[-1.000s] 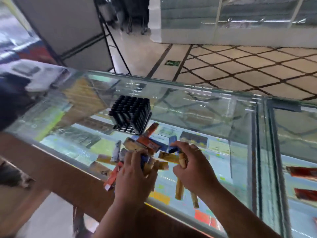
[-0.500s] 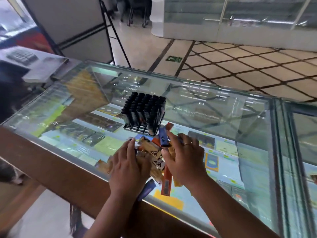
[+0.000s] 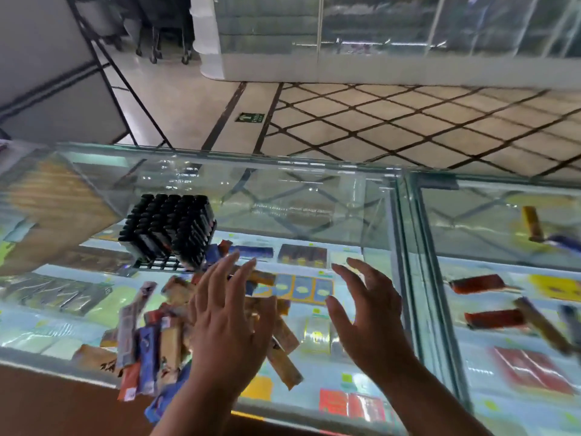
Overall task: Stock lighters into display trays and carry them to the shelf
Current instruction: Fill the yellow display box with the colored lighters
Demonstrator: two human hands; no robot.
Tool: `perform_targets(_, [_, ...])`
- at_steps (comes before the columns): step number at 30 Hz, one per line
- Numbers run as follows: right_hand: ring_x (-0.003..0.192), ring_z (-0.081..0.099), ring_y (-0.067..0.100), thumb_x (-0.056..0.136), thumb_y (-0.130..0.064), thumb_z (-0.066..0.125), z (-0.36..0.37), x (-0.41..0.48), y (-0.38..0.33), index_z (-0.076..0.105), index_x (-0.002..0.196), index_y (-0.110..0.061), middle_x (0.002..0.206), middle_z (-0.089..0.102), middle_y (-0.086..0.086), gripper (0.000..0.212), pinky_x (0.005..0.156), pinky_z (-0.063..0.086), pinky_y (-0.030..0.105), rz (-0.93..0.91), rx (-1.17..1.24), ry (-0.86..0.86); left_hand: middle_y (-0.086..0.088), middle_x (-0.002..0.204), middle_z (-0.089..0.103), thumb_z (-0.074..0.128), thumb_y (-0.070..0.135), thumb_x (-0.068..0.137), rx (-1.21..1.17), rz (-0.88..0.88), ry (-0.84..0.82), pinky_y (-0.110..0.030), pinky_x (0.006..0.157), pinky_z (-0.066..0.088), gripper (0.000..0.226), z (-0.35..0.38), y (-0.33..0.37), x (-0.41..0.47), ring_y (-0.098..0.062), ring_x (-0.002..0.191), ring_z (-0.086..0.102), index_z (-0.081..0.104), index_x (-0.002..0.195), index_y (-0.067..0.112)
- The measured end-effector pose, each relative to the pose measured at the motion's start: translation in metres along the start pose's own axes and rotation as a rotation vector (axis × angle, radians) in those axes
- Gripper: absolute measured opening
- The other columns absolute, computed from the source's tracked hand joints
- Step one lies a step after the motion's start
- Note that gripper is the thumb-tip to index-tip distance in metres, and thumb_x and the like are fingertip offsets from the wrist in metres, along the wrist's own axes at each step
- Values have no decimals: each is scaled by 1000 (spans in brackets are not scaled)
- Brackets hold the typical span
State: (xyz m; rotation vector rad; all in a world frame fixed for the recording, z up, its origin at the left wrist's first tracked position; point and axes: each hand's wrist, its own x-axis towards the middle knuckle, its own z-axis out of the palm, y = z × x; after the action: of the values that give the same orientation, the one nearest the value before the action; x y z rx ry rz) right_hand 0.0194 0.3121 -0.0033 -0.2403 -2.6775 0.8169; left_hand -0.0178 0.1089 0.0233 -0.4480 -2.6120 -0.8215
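While both hands hang over the glass counter [image 3: 314, 196], neither holds anything. Seen from the head camera, the left hand [image 3: 226, 322] is spread wide, fingers straight and palm down, above the right side of a heap of loose lighters [image 3: 151, 338]; whether it touches them cannot be told. The right hand [image 3: 367, 316] is also wide, with fingers fanned and gently bent and the palm turned toward the left hand. It sits over bare glass just right of the heap, near the metal seam [image 3: 408, 262] where the counter meets the next glass section.

The lighters in the heap are orange, blue, tan and red, and lie crossed over one another. They reach from the middle of the counter to its near edge, where a few poke out over the brown wooden rim [image 3: 47, 401].

Beyond the heap, toward the far left of the counter, stands a black display tray [image 3: 169, 228] packed with upright black-topped lighters. Its near row of slots looks unfilled. A few more loose lighters [image 3: 484, 283] lie spread across the right-hand glass section; blur hides whether they are on or under the glass.

Flat packets show on the shelf beneath the glass. Past the far edge is a diamond-tiled floor [image 3: 408, 127] bearing a green sign [image 3: 249, 117].
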Motion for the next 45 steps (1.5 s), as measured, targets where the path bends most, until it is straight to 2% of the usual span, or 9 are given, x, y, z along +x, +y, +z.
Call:
perform_targets(8, [135, 38, 29, 86, -47, 45, -118, -67, 116, 48, 130, -29, 140, 47, 3, 48, 102, 31, 44, 200, -222, 167, -8, 144, 47, 46, 52, 89, -180, 334, -353, -29, 116, 19, 58, 111, 150, 16, -30, 132, 45, 38, 139, 23])
perform_targets(12, [121, 49, 33, 78, -46, 48, -162, -103, 158, 44, 137, -36, 134, 50, 4, 60, 93, 43, 53, 332, -318, 249, -14, 146, 46, 45, 59, 89, -89, 408, -538, -45, 115, 31, 68, 186, 204, 10, -32, 137, 37, 40, 140, 14])
perform_targets(17, [125, 45, 40, 78, -51, 48, -197, -151, 201, 55, 125, -32, 140, 47, 7, 51, 97, 39, 59, 528, -461, 303, 1, 163, 1, 18, 83, 77, 35, 369, -736, -40, 122, 1, 94, 227, 256, 6, -20, 150, -1, 9, 152, 28])
perform_targets(21, [134, 33, 44, 76, -67, 42, -211, -180, 231, 43, 135, -37, 149, 35, 9, 66, 101, 31, 57, 706, -520, 252, 4, 164, -1, 4, 96, 63, 32, 415, -740, -39, 122, -1, 112, 228, 286, -13, -16, 150, -4, 5, 153, 30])
perform_targets(25, [137, 28, 46, 86, -75, 24, -199, -181, 249, 39, 139, -33, 152, 30, 15, 69, 103, 33, 61, 711, -378, 169, 3, 164, -5, 7, 88, 71, 76, 451, -733, -39, 122, -2, 99, 230, 302, -30, -16, 150, -8, 5, 152, 33])
perform_targets(29, [146, 15, 31, 93, -66, 17, -179, -148, 242, 33, 142, -34, 159, 18, 5, 61, 113, 23, 48, 569, -208, 189, 5, 160, 21, 20, 74, 84, -49, 423, -673, -37, 120, 12, 76, 234, 305, -34, -16, 147, 19, 28, 148, 33])
perform_targets(36, [126, 41, -7, 83, -53, 41, -193, -84, 226, 51, 126, -35, 136, 46, -19, 48, 102, 36, 25, 596, 865, 376, 0, 152, 37, 46, 60, 88, -223, 457, -531, -51, 111, 34, 64, 220, 281, -54, -23, 142, 34, 40, 141, 24])
perform_targets(40, [114, 48, 13, 81, -38, 45, -207, -49, 260, 61, 104, -27, 119, 51, -4, 30, 99, 36, 33, 464, 336, 576, -9, 158, 26, 39, 85, 76, -44, 536, -594, -64, 108, 32, 89, 207, 293, -82, -32, 147, 23, 33, 144, 28])
perform_targets(45, [126, 40, 35, 78, -59, 45, -212, 22, 295, 55, 129, -25, 140, 39, 12, 62, 98, 38, 45, 301, -105, 205, -6, 161, 7, 43, 89, 64, 112, 459, -663, -66, 111, 23, 104, 217, 303, -84, -32, 150, -1, 18, 150, 35])
